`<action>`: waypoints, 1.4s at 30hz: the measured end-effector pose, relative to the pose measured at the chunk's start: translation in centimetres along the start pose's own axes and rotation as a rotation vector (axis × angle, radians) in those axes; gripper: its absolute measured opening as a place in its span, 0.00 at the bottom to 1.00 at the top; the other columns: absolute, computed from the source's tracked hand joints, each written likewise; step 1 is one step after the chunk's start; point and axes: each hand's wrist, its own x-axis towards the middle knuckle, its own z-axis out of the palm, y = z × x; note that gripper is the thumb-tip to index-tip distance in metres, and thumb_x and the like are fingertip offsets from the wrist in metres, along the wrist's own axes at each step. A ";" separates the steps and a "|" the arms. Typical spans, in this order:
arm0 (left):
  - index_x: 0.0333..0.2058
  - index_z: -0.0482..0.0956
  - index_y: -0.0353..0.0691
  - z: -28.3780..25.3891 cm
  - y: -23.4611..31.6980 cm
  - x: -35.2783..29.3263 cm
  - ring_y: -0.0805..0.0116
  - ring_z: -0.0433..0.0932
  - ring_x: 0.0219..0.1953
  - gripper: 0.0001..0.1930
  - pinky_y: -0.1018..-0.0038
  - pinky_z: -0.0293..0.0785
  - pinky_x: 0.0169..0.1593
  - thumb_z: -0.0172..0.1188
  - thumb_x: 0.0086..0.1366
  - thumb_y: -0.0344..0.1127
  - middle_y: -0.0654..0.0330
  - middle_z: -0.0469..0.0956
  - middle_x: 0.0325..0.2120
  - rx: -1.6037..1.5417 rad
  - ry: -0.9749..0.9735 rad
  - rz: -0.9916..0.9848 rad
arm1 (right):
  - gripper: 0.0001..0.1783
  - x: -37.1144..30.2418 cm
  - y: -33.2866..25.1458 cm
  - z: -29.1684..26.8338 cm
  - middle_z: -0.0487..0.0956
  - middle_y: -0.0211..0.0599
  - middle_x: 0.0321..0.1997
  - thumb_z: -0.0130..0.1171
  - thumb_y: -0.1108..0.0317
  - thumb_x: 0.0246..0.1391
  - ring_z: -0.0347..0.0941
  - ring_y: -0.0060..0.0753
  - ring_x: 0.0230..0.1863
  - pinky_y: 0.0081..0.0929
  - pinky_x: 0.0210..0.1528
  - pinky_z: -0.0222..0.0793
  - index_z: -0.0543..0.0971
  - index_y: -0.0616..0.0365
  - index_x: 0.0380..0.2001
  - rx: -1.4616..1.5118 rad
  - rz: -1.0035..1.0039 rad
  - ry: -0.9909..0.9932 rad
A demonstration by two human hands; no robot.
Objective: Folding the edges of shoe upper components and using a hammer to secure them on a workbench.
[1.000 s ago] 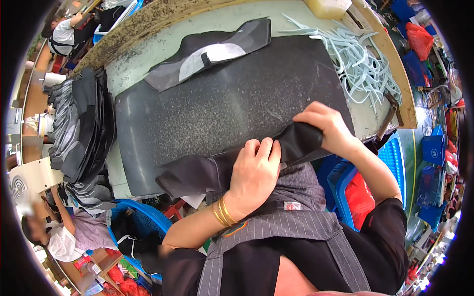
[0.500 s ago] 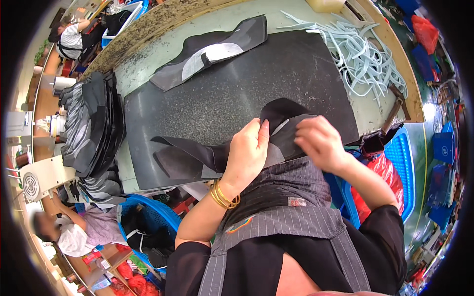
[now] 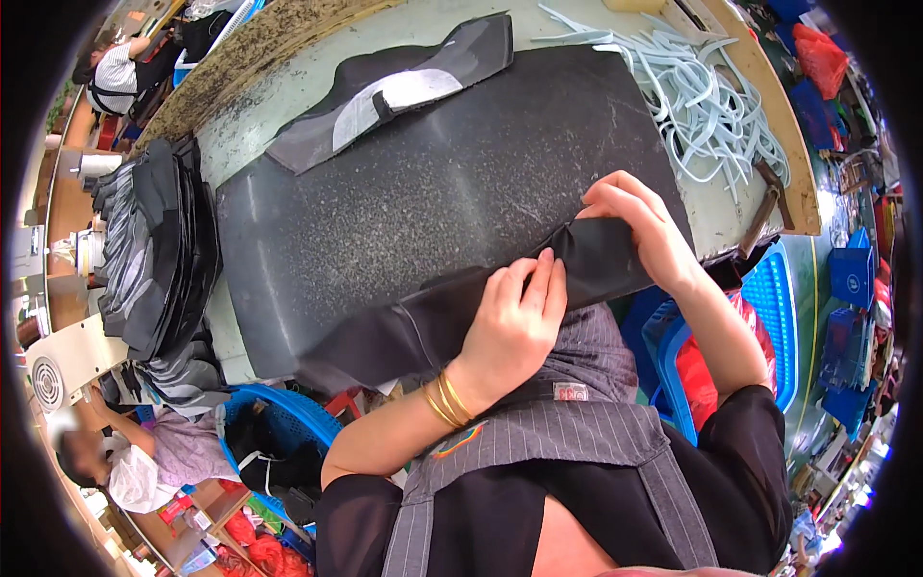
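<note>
A black fabric piece (image 3: 375, 344) lies along the near edge of a dark work mat (image 3: 385, 202), part of it hanging over. My left hand (image 3: 514, 313) pinches its upper edge near the middle. Farther right, my right hand (image 3: 635, 221) is closed on the folded edge, its fingers curled over the far side. Between the two hands the fabric bunches in a small crease. At the mat's far side rests another cut piece (image 3: 404, 91), black and grey with a pale patch and a small dark tab.
Pale blue strips (image 3: 716, 115) lie tangled at the far right, near a hammer-like tool (image 3: 764, 207). Stacked dark pieces (image 3: 159, 250) stand at the left. Blue baskets (image 3: 279, 433) flank me below the table. Two other people are at the left.
The piece has been turned so its plain black side shows, hiding the grey parts. My right hand has moved up and gripped the edge; my left has shifted slightly right.
</note>
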 end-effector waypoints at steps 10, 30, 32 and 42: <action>0.59 0.76 0.40 0.2 0.3 0.7 0.60 0.69 0.39 0.33 0.68 0.73 0.47 0.68 0.51 0.38 0.60 0.72 0.62 -0.098 -0.135 -0.129 | 0.14 0.4 2.3 1.1 0.79 0.41 0.28 0.63 0.74 0.57 0.79 0.38 0.31 0.32 0.36 0.74 0.69 0.61 0.42 -0.784 -0.467 0.084; 0.44 0.80 0.30 -4.3 -2.9 -6.8 0.58 0.83 0.44 0.18 0.69 0.80 0.51 0.57 0.57 0.33 0.52 0.82 0.45 -0.072 -0.120 0.090 | 0.38 -4.3 1.0 5.4 0.70 0.51 0.65 0.63 0.45 0.52 0.66 0.52 0.66 0.45 0.65 0.65 0.74 0.60 0.59 -1.361 -0.901 -0.480; 0.44 0.80 0.31 -4.6 -2.9 -6.4 0.56 0.83 0.42 0.17 0.68 0.80 0.49 0.57 0.58 0.33 0.52 0.82 0.42 -0.263 -0.066 -0.014 | 0.39 -3.6 0.9 8.6 0.77 0.54 0.56 0.65 0.46 0.51 0.74 0.54 0.57 0.45 0.60 0.70 0.73 0.69 0.56 -1.069 -0.957 -0.514; 0.47 0.81 0.39 -14.1 -12.1 -10.0 0.55 0.78 0.46 0.25 0.63 0.76 0.50 0.66 0.44 0.24 0.57 0.81 0.46 -0.261 -0.303 -0.412 | 0.42 -4.1 4.6 16.3 0.78 0.43 0.49 0.58 0.39 0.52 0.76 0.36 0.46 0.29 0.44 0.74 0.75 0.70 0.53 -1.545 -0.999 -0.449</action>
